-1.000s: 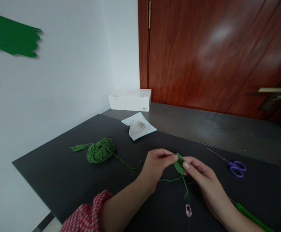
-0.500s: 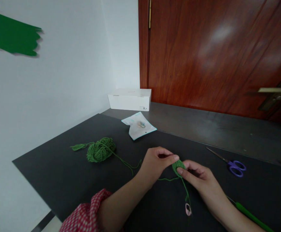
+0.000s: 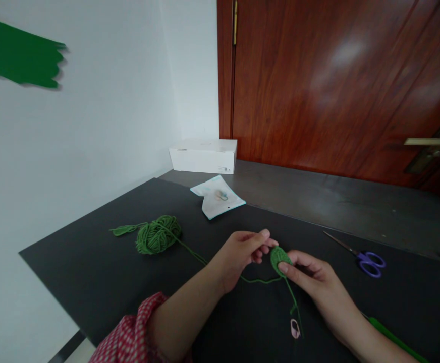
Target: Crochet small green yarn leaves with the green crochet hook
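Note:
A small green crocheted leaf (image 3: 278, 258) is pinched between the thumb and fingers of my right hand (image 3: 316, 277). My left hand (image 3: 248, 252) is just left of the leaf's upper tip, thumb lifted off it and a fingertip at or close to the tip. Its other fingers are loosely bent. From the leaf's lower end a yarn tail (image 3: 290, 292) hangs down towards a pink stitch marker (image 3: 294, 328) on the table. Another strand runs left, passing behind my left forearm, to the ball of green yarn (image 3: 158, 235).
Purple-handled scissors (image 3: 369, 262) lie right of my hands. A green-handled tool (image 3: 388, 333), probably a crochet hook, is partly hidden by my right forearm. Beyond the hands are a white packet (image 3: 220, 199) and a white box (image 3: 204, 157), on a dark table (image 3: 110, 282) against the wall.
My left thumb has come off the leaf and lifted, and the left hand has shifted slightly left. More of the leaf shows now, while my right hand keeps its hold.

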The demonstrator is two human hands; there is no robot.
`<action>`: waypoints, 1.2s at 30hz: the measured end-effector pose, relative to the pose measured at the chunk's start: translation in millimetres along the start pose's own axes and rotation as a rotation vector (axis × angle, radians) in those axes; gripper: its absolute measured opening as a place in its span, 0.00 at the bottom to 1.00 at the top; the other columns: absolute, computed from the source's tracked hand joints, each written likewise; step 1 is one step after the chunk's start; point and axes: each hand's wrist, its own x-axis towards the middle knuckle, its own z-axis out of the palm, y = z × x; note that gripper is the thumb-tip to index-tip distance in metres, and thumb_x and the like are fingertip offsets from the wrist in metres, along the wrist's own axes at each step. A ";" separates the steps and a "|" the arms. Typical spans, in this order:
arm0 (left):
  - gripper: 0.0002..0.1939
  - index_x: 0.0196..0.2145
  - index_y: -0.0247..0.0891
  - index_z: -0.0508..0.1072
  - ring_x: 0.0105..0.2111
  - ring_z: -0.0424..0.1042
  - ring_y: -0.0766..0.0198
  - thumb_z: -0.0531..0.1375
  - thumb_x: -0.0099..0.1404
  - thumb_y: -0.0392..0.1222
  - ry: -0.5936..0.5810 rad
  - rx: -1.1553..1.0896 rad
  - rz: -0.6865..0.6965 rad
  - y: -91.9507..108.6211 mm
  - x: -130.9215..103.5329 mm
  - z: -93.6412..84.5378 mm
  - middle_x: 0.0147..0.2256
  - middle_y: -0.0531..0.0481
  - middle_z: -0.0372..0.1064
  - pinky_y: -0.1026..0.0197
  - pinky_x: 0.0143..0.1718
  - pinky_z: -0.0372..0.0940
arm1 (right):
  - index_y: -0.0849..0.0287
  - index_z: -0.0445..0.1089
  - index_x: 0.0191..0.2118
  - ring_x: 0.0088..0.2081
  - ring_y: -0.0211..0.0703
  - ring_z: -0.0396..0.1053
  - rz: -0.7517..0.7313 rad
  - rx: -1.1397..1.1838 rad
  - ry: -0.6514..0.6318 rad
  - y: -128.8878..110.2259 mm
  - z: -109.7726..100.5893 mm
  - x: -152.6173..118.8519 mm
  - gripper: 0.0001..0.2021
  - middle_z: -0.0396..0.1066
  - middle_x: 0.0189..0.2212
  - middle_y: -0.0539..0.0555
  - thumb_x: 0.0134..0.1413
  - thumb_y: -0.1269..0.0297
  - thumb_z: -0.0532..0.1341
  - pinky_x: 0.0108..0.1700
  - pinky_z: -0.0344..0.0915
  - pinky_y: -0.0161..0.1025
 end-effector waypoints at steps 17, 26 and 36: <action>0.07 0.22 0.35 0.77 0.28 0.67 0.64 0.67 0.51 0.42 0.213 0.058 0.169 6.4 4.1 -6.5 0.24 0.53 0.72 0.61 0.34 0.59 | 0.57 0.77 0.31 0.28 0.38 0.63 0.089 0.098 -0.011 10.0 3.4 1.7 0.10 0.70 0.24 0.49 0.47 0.56 0.68 0.32 0.58 0.34; 0.13 0.31 0.37 0.80 0.30 0.66 0.64 0.63 0.57 0.49 0.218 0.084 0.197 4.1 9.3 -14.7 0.31 0.49 0.76 0.62 0.31 0.57 | 0.59 0.77 0.27 0.24 0.35 0.58 0.118 0.069 0.050 11.0 1.7 4.0 0.12 0.70 0.22 0.49 0.46 0.55 0.68 0.27 0.52 0.34; 0.08 0.34 0.39 0.81 0.37 0.72 0.61 0.66 0.56 0.41 0.022 0.120 0.244 11.4 8.7 -21.9 0.35 0.48 0.79 0.61 0.42 0.61 | 0.59 0.77 0.26 0.24 0.36 0.59 0.133 0.080 0.042 7.3 1.7 -0.1 0.11 0.69 0.21 0.49 0.45 0.56 0.68 0.28 0.53 0.34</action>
